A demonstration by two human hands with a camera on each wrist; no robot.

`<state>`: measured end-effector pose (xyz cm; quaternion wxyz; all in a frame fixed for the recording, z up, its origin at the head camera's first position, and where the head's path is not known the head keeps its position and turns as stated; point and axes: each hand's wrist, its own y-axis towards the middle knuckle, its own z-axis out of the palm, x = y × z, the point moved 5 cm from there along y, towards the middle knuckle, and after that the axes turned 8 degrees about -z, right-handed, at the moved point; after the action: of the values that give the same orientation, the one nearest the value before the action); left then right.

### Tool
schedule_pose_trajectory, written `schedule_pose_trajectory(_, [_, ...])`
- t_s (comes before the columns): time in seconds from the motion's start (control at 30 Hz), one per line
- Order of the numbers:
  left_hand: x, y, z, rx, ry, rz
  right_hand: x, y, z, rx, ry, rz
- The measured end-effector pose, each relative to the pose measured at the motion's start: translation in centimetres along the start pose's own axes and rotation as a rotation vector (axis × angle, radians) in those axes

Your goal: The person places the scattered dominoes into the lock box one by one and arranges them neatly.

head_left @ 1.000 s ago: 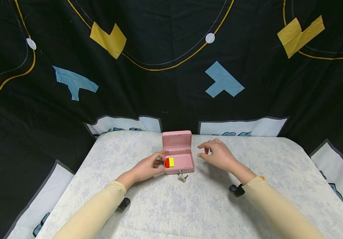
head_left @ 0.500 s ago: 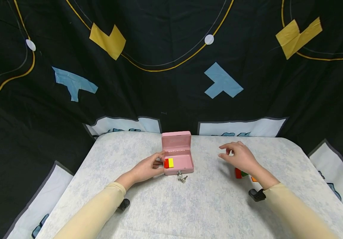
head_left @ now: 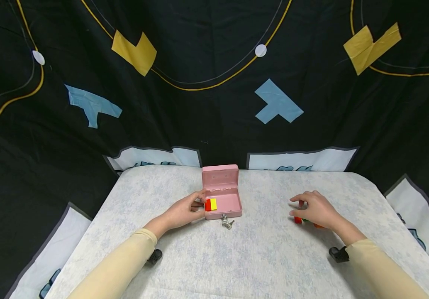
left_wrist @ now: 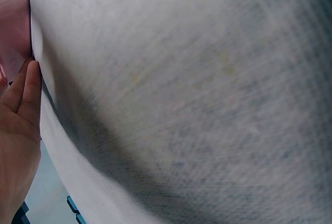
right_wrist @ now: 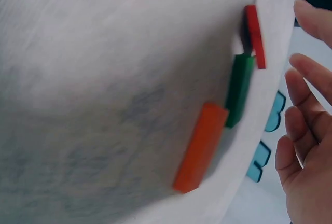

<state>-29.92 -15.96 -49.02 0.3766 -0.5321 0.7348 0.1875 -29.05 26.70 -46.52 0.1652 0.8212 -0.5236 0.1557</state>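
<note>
A pink cash box [head_left: 230, 202] stands with its lid [head_left: 220, 177] raised at the middle of the table. Inside, at the left end, a red block [head_left: 208, 205] and a yellow block [head_left: 213, 204] lie side by side. My left hand [head_left: 184, 211] touches the box's left side, thumb toward the front corner; the left wrist view shows straight fingers [left_wrist: 32, 86] against it. On the right, my right hand [head_left: 317, 209] hovers with thumb and fingers apart, holding nothing. Below it lie a red block [right_wrist: 254, 35], a green block [right_wrist: 240, 90] and an orange block [right_wrist: 202, 146].
Keys [head_left: 229, 224] hang at the lock on the box's front. A pale patterned cloth covers the table [head_left: 259, 257]. Behind it hangs a black curtain [head_left: 214, 124] with yellow and blue shapes.
My right hand has moved right, away from the box, and is now over the loose blocks, partly covering them in the head view. My left hand has stayed at the box.
</note>
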Motion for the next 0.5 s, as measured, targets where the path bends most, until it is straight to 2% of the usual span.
schedule_pose_trajectory(0.5, [0.1,0.1,0.0,0.0,-0.003,0.006,-1.8,-1.8,0.8,0.02,0.014,-0.01])
